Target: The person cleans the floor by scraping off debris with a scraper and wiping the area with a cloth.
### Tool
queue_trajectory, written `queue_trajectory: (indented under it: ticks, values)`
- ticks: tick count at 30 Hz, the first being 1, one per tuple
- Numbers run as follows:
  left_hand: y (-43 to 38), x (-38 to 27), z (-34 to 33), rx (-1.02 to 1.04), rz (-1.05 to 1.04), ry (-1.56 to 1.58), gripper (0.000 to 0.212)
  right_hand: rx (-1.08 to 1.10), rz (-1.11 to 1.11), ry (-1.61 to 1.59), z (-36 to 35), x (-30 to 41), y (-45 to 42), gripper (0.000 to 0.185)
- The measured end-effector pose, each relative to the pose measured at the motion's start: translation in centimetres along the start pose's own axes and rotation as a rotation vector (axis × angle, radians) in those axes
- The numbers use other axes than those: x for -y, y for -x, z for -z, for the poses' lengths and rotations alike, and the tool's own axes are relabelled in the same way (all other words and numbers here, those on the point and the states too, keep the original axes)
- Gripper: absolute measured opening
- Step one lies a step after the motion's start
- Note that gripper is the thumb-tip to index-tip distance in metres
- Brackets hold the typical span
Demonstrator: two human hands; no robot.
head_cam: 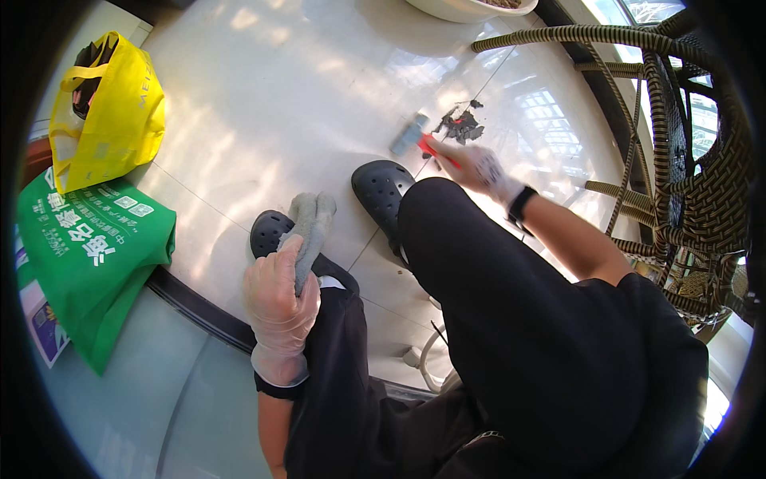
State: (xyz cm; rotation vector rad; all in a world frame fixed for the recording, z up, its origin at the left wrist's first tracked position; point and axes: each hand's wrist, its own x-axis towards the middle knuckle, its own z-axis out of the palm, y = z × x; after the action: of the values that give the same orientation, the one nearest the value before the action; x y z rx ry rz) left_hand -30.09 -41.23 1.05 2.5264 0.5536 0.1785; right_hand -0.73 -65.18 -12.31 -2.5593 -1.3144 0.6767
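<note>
My left hand (276,293), in a clear thin glove, grips a folded grey towel cloth (312,230) above my left shoe. In my right hand (479,169), gloved in a pale glove with dark dots, is the red handle of a scraper (409,135). Its flat grey-blue head is blurred and sits low over the glossy tile floor (299,102); contact with the tile is unclear. Just beyond it lies a patch of dark flaky debris (464,127) with a bit of red, along a tile joint.
My dark clogs (383,188) rest on the tiles. A woven rattan chair (658,149) stands at right. On the left are a yellow bag (128,114) and a green bag (119,263). A white basin (461,9) is at the top edge, and a pale hose (428,359) lies below my knees.
</note>
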Motion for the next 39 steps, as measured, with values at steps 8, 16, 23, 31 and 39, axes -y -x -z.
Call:
queue_trajectory:
  ticks: [8,16,23,31,39]
  values:
    - [-0.6,-0.1,-0.7,-0.039,-0.084,0.007,0.046,-0.028,0.002,0.154,3.3,-2.7,8.4,0.029]
    - [-0.4,0.2,-0.5,-0.023,-0.051,-0.035,0.045,-0.196,0.020,0.074,5.6,1.6,-10.1,0.030]
    - [-1.5,0.2,-0.4,0.029,-0.006,-0.028,0.042,-0.257,-0.163,0.018,2.4,-1.0,-7.9,0.032]
    - [-2.8,1.0,-1.0,0.086,-0.045,0.054,0.044,-0.196,-0.350,-0.009,2.7,-0.7,5.9,0.027]
    - [-4.3,2.2,-1.2,0.155,-0.075,0.039,0.048,-0.274,-0.035,-0.231,4.6,6.3,-12.8,0.032]
